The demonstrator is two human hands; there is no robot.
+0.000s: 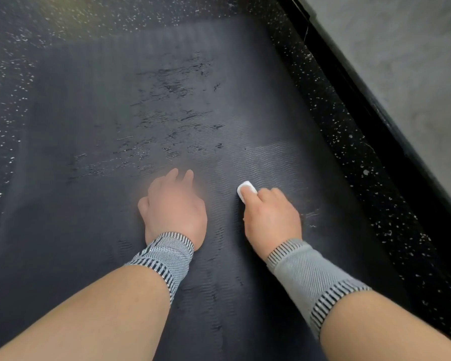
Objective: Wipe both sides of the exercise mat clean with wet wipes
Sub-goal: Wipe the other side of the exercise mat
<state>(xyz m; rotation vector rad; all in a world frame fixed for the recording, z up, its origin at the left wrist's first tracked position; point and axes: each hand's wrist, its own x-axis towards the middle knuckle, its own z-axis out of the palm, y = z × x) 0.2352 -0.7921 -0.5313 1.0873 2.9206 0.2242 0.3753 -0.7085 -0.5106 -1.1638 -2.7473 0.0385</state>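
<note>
On the dark exercise mat [182, 105], right hand [272, 217] presses a folded wet wipe [246, 190] under curled fingers; left hand [175, 207] rests with fingers relaxed, holding nothing.

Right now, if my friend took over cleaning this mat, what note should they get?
Right hand: grips a folded white wipe and presses it on the mat.
Left hand: rests on the mat beside it and holds nothing; its fingers are blurred.
Mat: lies flat on the speckled floor, next to the wall.
Done: wet streaks ahead of the hands suggest the middle has been wiped.
Left: the rest of this side, then flip it and wipe the other side.
</note>
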